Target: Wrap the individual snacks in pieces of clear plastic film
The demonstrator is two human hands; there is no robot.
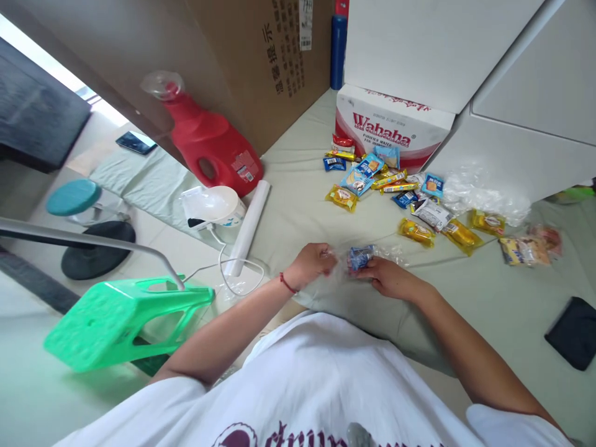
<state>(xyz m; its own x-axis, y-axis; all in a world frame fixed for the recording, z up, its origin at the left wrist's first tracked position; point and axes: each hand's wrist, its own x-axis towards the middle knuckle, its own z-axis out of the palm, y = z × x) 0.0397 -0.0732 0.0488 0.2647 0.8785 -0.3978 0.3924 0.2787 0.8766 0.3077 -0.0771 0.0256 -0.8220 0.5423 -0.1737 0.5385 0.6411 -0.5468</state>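
White shirt point(307, 385) fills the frame at 6 o'clock, both bare forearms running up from it to meet near the centre; the left hand point(311, 264), a red cord at its wrist, has its fingers point(326, 256) closed in a pinch on the edge of a clear bag point(388, 251), and the right hand point(388, 277) has its fingers closed on the same bag at 3 o'clock of the left, just under a small blue packet point(361, 256) that shows through the film; bag and packet are held just above a pale green sheet point(298, 211), between the two hands. The bag looks thin, limp and slippery, near weightless, so it will likely crumple and slide unless pinched at the rim with fingertips; the packet seems light and crinkly with possibly brittle contents, best taken by its sealed ends and not squeezed flat. At 12 to 2 o'clock of the hands lies a scatter of snacks point(386, 180) in yellow and blue wrappers, in front of a Wahaha box point(391, 127); more crumpled clear film point(484, 195) lies at 2 o'clock; a black pouch point(575, 332) lies at 4 o'clock; a white roll point(246, 226) and red jug point(209, 149) are at 10 to 11 o'clock; a green stool point(121, 316) lies tipped at 8 o'clock.
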